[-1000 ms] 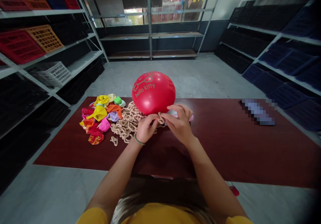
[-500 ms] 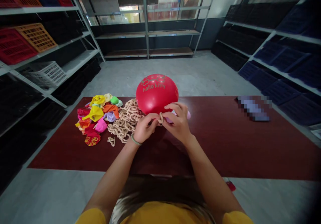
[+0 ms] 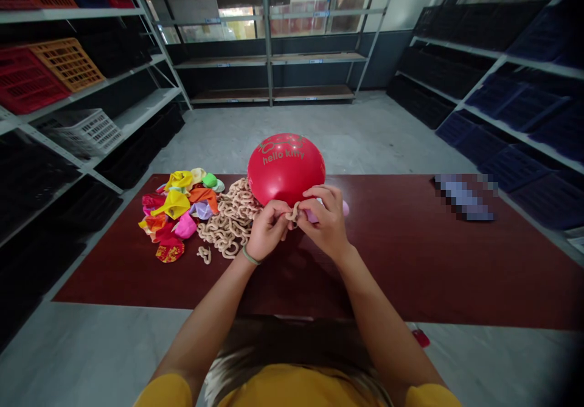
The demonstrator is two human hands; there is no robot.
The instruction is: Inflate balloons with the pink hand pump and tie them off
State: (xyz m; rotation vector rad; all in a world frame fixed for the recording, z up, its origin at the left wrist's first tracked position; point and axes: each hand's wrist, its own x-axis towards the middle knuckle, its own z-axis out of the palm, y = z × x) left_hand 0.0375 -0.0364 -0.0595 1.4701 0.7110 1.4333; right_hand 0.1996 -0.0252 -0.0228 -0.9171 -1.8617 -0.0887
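An inflated red balloon (image 3: 283,166) with "hello kitty" printed on it rests over the table's far edge, just beyond my fingers. Below it, a short piece of beige cord (image 3: 294,211) shows between my two hands. My left hand (image 3: 265,232) is closed, thumb and forefinger pinching the cord's left side. With its thumb and fingers, my right hand (image 3: 327,223) pinches the cord from the right, its upper fingers against the balloon. The balloon's neck is hidden by the fingers. Something pink (image 3: 312,216) lies behind my right hand, mostly covered.
Left of my hands, a heap of beige cord (image 3: 228,224) lies beside colourful deflated balloons (image 3: 176,205). A blurred-out flat object (image 3: 463,197) sits at the right of the dark red table (image 3: 410,261). Shelves with crates (image 3: 68,63) stand on both sides.
The beige cord between my fingers has changed shape slightly, from a rounder loop to a slanted curve. Both hands and the balloon stay almost in place.
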